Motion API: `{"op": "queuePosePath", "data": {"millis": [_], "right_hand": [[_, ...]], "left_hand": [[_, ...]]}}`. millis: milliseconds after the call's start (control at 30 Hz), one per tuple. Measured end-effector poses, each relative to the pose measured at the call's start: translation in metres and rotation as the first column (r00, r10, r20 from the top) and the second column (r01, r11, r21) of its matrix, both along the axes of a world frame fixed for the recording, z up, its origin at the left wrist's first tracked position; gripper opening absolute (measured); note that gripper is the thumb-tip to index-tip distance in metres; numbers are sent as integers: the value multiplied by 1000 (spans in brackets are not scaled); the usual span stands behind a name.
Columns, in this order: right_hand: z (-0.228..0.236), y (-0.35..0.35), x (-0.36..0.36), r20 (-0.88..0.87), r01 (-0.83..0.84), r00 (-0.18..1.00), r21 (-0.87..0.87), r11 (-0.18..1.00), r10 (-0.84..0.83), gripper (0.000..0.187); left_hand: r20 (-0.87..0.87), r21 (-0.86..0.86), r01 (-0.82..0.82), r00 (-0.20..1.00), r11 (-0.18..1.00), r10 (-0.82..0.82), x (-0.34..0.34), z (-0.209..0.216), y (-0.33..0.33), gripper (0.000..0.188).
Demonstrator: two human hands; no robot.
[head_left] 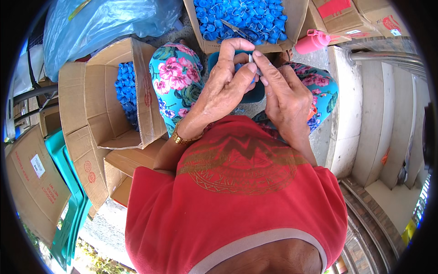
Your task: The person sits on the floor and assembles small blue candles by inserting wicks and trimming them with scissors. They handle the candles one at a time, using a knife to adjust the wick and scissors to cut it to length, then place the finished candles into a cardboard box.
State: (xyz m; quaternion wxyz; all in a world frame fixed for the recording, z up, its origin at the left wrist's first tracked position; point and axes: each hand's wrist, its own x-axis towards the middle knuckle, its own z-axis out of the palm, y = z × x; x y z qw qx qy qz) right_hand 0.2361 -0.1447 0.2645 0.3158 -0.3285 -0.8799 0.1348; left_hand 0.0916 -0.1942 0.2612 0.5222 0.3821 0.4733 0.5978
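Observation:
My left hand [223, 84], a gold-coloured bracelet at its wrist, is closed in a pinch in front of me. In its fingers is a small blue piece [238, 67], mostly hidden, with a pale bit at its top. My right hand [286, 93] meets the left one, its thumb and index finger bent in on the same piece. An orange-red ring-like thing [312, 112] shows by the right hand's outer edge. Below both hands a dark teal container [256, 96] stands between my knees, partly covered by the hands.
Beyond my hands, a cardboard box [299, 18] holds many blue pieces, with scissors [237, 29] lying on them. Another cardboard box [102, 107] at left holds more blue pieces [127, 93]. A pink bottle [312, 41] stands far right. A blue plastic bag [109, 32] lies far left.

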Motion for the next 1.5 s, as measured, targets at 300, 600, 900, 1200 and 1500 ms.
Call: {"op": "queuePosePath", "data": {"millis": [300,600,900,1200,1500], "right_hand": [[2,37,48,-112,369,920,-78,926,-376,35],[-1,23,34,-193,237,947,-116,965,-256,29],[19,21,40,-523,-196,824,-624,757,-218,33],[-36,57,-16,-402,-112,867,-734,670,-295,32],[-84,25,-27,-342,-297,913,-931,210,-223,25]], "left_hand": [[-90,-117,37,995,992,-48,-20,3,-23,36],[-865,29,-143,492,989,97,-16,-3,2,61],[-667,134,-369,653,920,359,-48,25,-10,28],[-898,378,-791,-440,481,-18,-158,10,-81,31],[-998,52,-147,-36,988,47,-99,18,42,26]]}}
